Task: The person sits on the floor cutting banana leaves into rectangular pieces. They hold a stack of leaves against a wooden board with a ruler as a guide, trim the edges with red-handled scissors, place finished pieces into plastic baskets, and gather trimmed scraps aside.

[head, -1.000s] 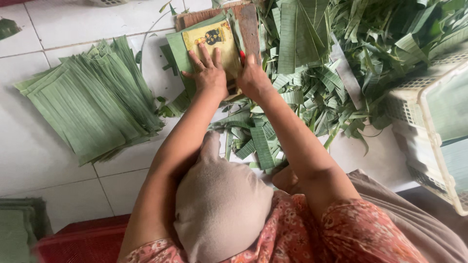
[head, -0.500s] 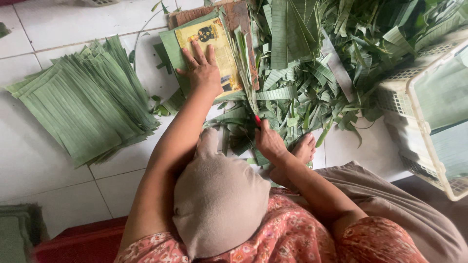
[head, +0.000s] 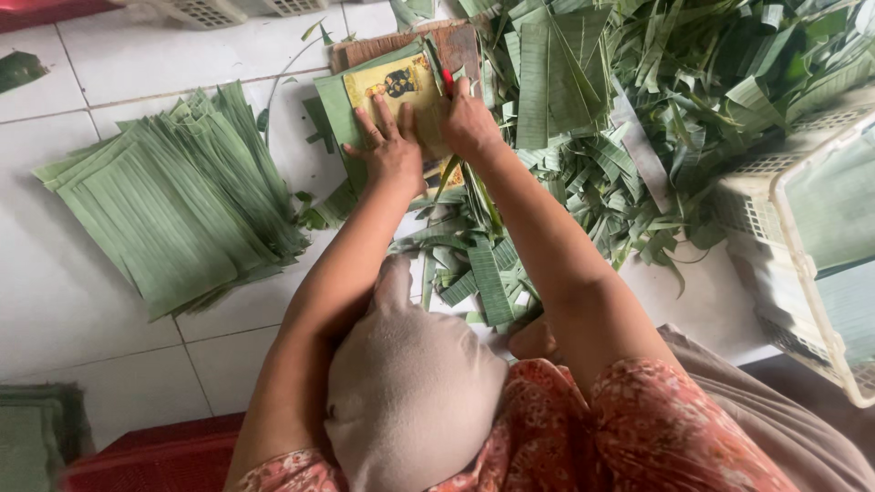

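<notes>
Head view, steeply down, close.

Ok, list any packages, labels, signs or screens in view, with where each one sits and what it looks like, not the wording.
Printed card: flat yellow rectangle with a small dark picture, lying on a green leaf piece over a brown board, top centre; the left hand presses it, the right hand is at its right edge with a thin red-tipped tool.
No packages, signs or screens show.
</notes>
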`<state>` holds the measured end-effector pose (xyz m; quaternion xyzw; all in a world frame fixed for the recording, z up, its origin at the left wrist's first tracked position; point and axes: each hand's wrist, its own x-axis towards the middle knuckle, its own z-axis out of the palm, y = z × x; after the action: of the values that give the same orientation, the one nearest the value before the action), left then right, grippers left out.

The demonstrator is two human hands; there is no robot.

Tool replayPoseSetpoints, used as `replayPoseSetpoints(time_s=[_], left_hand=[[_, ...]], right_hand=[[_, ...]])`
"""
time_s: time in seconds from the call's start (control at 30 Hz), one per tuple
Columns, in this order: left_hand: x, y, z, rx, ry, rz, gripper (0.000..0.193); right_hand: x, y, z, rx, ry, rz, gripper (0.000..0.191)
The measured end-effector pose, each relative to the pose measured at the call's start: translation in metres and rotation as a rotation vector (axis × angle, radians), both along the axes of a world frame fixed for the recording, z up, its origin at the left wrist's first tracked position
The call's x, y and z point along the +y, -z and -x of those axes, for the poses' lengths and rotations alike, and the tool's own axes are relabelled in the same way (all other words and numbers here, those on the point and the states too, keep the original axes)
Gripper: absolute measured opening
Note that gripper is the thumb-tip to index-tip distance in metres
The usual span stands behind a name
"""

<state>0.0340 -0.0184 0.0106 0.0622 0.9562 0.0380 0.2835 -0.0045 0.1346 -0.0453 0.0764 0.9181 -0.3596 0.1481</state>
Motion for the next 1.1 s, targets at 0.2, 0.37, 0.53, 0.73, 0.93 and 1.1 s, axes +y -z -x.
replayPoseSetpoints(time_s=[0.2, 0.37, 0.53, 0.73, 0.93, 1.1], left_hand=[[0.002, 0.000, 0.000, -0.063, -0.021, 0.001, 0.128], [0.000, 0.006, -0.001, -0.040, -0.025, -0.001, 0.126], [-0.002, 0.005, -0.001, -0.029, -0.018, 0.002, 0.125], [-0.004, -0.005, -0.002, -0.018, 0.020, 0.042, 0.130], [-0.004, -0.011, 0.002, -0.032, 0.031, 0.038, 0.132], [-0.004, -0.005, 0.003, -0.049, 0.022, 0.051, 0.130]], right_hand=[[-0.007, -0.002, 0.013, -0.069, -0.034, -0.013, 0.038], [-0.010, -0.011, -0.012, -0.062, 0.003, -0.055, 0.048], [0.003, -0.021, -0.102, 0.058, 0.001, 0.041, 0.035], [0.013, -0.032, -0.226, -0.142, 0.047, -0.062, 0.030], [0.030, -0.044, -0.265, -0.211, 0.034, -0.090, 0.031], [0.029, -0.047, -0.197, 0.000, 0.090, 0.031, 0.025]])
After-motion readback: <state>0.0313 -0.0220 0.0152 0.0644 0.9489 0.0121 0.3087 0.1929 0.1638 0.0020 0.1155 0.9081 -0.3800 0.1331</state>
